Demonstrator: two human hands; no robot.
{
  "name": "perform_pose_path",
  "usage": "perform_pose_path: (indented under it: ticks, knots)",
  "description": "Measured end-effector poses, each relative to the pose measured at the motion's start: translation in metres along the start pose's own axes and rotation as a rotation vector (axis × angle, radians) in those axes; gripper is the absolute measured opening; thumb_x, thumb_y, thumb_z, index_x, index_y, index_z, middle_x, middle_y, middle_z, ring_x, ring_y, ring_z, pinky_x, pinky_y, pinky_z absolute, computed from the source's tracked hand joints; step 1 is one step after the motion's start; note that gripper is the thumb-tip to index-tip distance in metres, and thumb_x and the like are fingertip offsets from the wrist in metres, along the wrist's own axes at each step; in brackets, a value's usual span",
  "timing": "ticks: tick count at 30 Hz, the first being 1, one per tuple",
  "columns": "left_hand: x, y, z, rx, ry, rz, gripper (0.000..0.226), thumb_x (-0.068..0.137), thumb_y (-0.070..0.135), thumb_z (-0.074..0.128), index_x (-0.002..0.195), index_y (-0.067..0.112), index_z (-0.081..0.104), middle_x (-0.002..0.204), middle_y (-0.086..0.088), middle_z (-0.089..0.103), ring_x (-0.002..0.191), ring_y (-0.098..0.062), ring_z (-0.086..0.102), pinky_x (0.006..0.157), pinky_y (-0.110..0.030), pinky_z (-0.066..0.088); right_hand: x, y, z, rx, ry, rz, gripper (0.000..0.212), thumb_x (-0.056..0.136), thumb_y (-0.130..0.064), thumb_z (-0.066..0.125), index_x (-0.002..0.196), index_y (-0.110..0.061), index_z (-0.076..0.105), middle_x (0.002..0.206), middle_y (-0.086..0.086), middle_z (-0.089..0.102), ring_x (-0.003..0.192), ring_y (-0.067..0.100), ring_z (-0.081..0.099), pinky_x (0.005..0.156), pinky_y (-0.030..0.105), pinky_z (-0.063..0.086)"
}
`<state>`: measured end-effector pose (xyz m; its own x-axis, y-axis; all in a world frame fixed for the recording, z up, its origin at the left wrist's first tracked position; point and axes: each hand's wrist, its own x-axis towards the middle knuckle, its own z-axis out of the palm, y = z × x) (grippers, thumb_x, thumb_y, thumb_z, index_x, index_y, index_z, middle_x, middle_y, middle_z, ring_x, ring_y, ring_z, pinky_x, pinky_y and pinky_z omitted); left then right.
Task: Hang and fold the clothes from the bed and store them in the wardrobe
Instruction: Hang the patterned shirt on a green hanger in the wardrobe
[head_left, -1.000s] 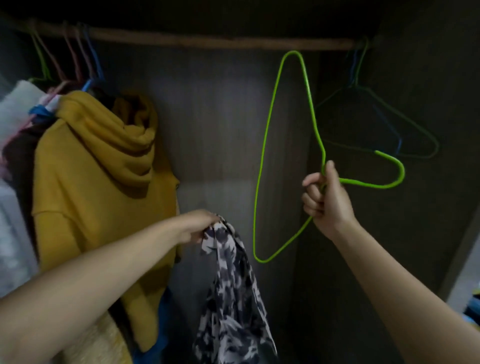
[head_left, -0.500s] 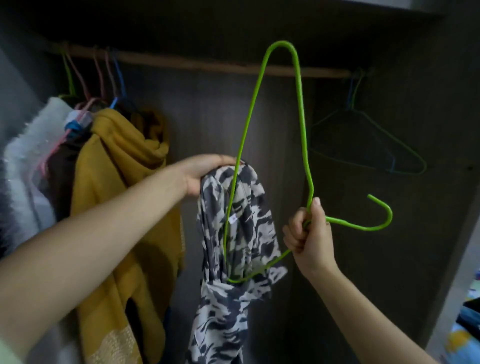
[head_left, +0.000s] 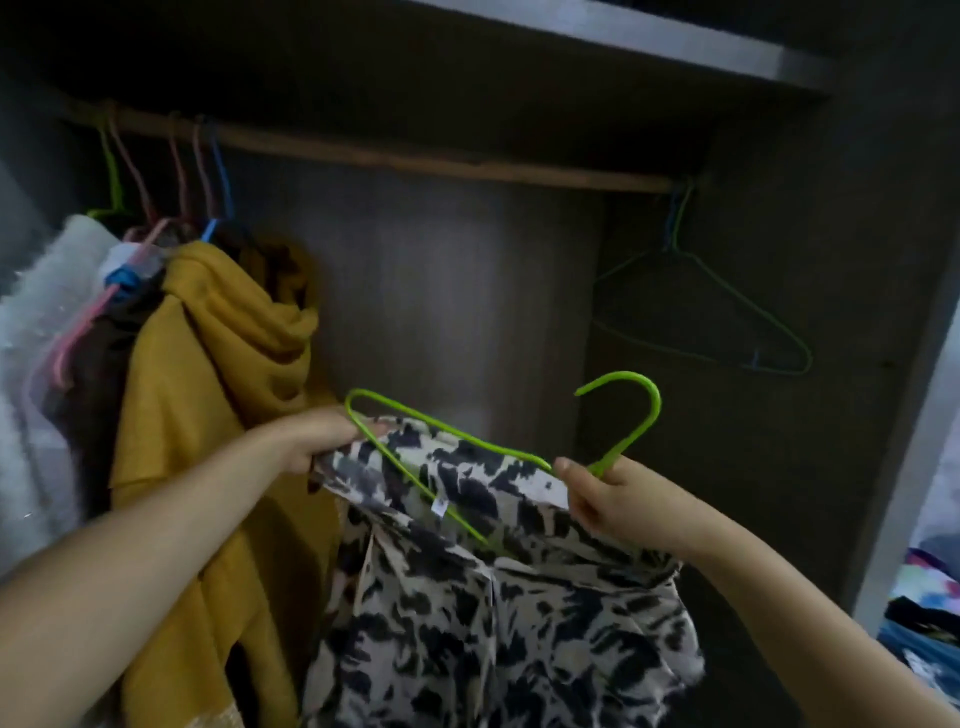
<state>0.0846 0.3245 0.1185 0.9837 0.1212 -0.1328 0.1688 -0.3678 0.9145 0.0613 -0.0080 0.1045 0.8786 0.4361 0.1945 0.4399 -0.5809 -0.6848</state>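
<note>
Left grip (head_left: 317, 441) pinching patterned top (head_left: 467, 597), right grip (head_left: 608, 499) grasping hanger (head_left: 631, 415); half-threaded, rail (head_left: 415, 158) hanging left.

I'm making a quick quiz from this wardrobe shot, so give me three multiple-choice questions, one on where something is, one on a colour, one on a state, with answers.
1. Where do the empty hangers hang on the wooden rail?
A. far right end
B. middle
C. among the clothes at the left

2. What colour is the hooded top?
A. red
B. mustard yellow
C. white

3. What is the state of the green hanger?
A. hooked on the rail
C. lying on a shelf
B. held off the rail, partly inside the patterned garment

Answers:
1 A: they hang bare by the right wall.
2 B: its hood and body are mustard.
3 B: the right hand pinches its neck, the left hand holds garment and hanger end, and the hook is free.
</note>
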Motion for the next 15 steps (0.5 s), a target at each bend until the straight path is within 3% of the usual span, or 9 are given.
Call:
perform_pose_path:
  ticks: [3, 6, 8, 9, 11, 12, 15]
  knots:
    - [0.013, -0.006, 0.018, -0.160, -0.010, -0.012, 0.015, 0.092, 0.017, 0.060, 0.089, 0.004, 0.066, 0.073, -0.018, 0.071, 0.053, -0.025, 0.068, 0.047, -0.031, 0.056, -0.008, -0.006, -0.020, -0.124, -0.079, 0.057, 0.062, 0.096, -0.057, 0.034, 0.049, -0.020, 0.049, 0.049, -0.003, 0.050, 0.044, 0.010, 0.044, 0.047, 0.012, 0.036]
    - [0.019, -0.004, 0.030, -0.263, -0.040, -0.044, 0.017, 0.089, 0.016, 0.064, 0.094, 0.000, 0.067, 0.078, -0.022, 0.071, 0.057, -0.028, 0.069, 0.047, -0.036, 0.057, -0.017, -0.010, -0.039, -0.280, -0.130, 0.072, 0.067, 0.097, -0.060, 0.026, 0.051, -0.019, 0.052, 0.047, -0.006, 0.050, 0.043, 0.006, 0.046, 0.053, 0.006, 0.038]
    - [0.018, -0.001, 0.040, -0.258, -0.050, -0.033, 0.017, 0.087, 0.019, 0.068, 0.093, 0.004, 0.068, 0.082, -0.020, 0.072, 0.066, -0.029, 0.071, 0.058, -0.038, 0.059, -0.022, -0.009, -0.043, -0.386, -0.179, 0.090, 0.068, 0.099, -0.057, 0.026, 0.050, -0.019, 0.054, 0.043, -0.008, 0.050, 0.041, 0.002, 0.046, 0.055, 0.006, 0.038]
    - [0.020, 0.003, 0.049, -0.190, -0.016, 0.024, 0.015, 0.087, 0.020, 0.069, 0.084, 0.005, 0.068, 0.075, -0.016, 0.071, 0.064, -0.027, 0.069, 0.060, -0.033, 0.057, -0.023, -0.008, -0.044, -0.420, -0.200, 0.104, 0.068, 0.099, -0.055, 0.027, 0.050, -0.019, 0.055, 0.041, -0.008, 0.050, 0.040, 0.002, 0.046, 0.054, 0.007, 0.038]
    - [0.022, 0.009, 0.069, 0.097, 0.131, 0.242, 0.035, 0.088, 0.020, 0.068, 0.058, 0.013, 0.052, 0.050, -0.004, 0.051, 0.049, -0.018, 0.050, 0.050, -0.025, 0.033, -0.023, -0.006, -0.044, -0.437, -0.183, 0.107, 0.068, 0.100, -0.053, 0.030, 0.050, -0.018, 0.058, 0.039, -0.007, 0.050, 0.038, 0.003, 0.046, 0.049, 0.008, 0.037]
    - [0.022, 0.013, 0.082, 0.238, 0.174, 0.343, 0.039, 0.089, 0.020, 0.067, 0.055, 0.015, 0.049, 0.047, -0.003, 0.044, 0.049, -0.018, 0.046, 0.050, -0.027, 0.025, -0.021, -0.006, -0.044, -0.406, -0.137, 0.115, 0.067, 0.099, -0.054, 0.033, 0.049, -0.018, 0.059, 0.039, -0.006, 0.050, 0.036, 0.004, 0.046, 0.045, 0.009, 0.036]
    - [0.016, 0.020, 0.117, 0.523, 0.148, 0.521, 0.029, 0.090, 0.024, 0.061, 0.062, 0.018, 0.059, 0.063, -0.006, 0.061, 0.067, -0.022, 0.060, 0.055, -0.029, 0.029, -0.015, -0.008, -0.032, -0.302, -0.096, 0.138, 0.064, 0.096, -0.055, 0.038, 0.052, -0.018, 0.063, 0.041, -0.004, 0.050, 0.033, 0.009, 0.046, 0.038, 0.014, 0.037]
